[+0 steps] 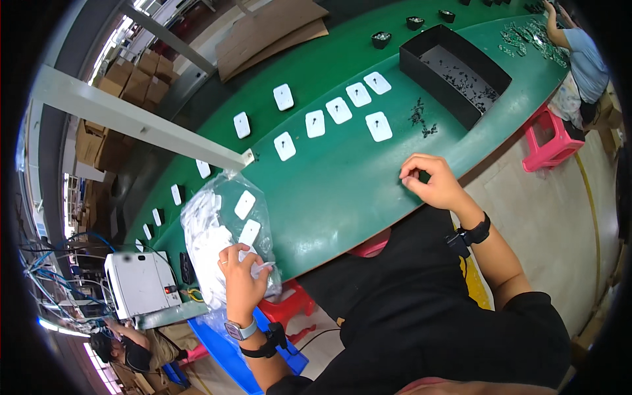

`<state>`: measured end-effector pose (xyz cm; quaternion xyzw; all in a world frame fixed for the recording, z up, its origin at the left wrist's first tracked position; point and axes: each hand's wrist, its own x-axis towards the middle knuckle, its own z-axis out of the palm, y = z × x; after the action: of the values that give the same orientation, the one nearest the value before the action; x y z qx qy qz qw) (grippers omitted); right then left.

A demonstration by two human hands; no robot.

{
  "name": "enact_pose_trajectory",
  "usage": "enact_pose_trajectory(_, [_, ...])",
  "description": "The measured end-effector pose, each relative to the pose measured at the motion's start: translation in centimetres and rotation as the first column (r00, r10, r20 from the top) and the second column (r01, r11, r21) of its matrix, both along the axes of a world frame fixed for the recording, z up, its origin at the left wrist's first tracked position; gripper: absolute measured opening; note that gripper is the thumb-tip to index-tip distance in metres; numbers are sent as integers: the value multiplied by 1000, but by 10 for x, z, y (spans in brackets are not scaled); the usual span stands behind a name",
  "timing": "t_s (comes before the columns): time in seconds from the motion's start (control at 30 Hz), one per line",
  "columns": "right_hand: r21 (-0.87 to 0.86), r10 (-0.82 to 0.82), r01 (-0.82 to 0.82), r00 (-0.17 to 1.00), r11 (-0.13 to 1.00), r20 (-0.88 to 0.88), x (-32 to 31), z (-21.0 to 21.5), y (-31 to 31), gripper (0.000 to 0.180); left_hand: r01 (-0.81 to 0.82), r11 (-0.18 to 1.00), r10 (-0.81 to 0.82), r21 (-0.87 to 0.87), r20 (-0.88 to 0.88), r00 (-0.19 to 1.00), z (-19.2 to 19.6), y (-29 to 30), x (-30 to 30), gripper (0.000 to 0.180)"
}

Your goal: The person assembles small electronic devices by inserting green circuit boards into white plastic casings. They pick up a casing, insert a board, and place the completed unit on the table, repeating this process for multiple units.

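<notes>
Head cam, L hand (242, 280) half-curled at clear bag (262, 214) w/ white pcs (245, 205), R hand (434, 184) curled o/ table (316, 204), can't tell grips

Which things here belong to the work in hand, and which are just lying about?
Seemingly in use:
clear bag of white pieces, at the left hand
more white pieces on the table
black box of small black parts
loose black parts beside it

Likely just lying about:
brown cardboard sheets
cardboard boxes
blue crate
</notes>
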<state>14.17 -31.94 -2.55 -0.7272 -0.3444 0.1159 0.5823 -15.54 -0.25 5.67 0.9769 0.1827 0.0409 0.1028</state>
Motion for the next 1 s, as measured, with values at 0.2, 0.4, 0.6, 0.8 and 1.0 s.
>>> enact_pose_trajectory(0.2, [-86, -294, 334, 905, 939, 308, 54, 20, -12, 8, 121, 860, 197, -496, 540, 819, -4, -3, 51, 18])
enact_pose_trajectory(0.4, [-300, -62, 280, 817, 912, 573, 100, 28, 16, 12, 428, 230, 518, -874, 483, 706, -12, -46, 183, 17])
enact_pose_trajectory(0.6, [-496, -43, 367, 835, 787, 549, 113, 33, 30, 16, 477, -43, 552, -878, 377, 744, -57, -40, 269, 17])
enact_pose_trajectory(0.8, [-440, -121, 332, 889, 834, 442, 120, 37, 10, 15, 519, -71, 597, -852, 381, 706, -76, -30, 267, 23])
enact_pose_trajectory(1.0, [-446, -83, 279, 908, 851, 411, 119, 51, 8, 16, 516, 73, 601, -853, 451, 660, -76, -33, 265, 22])
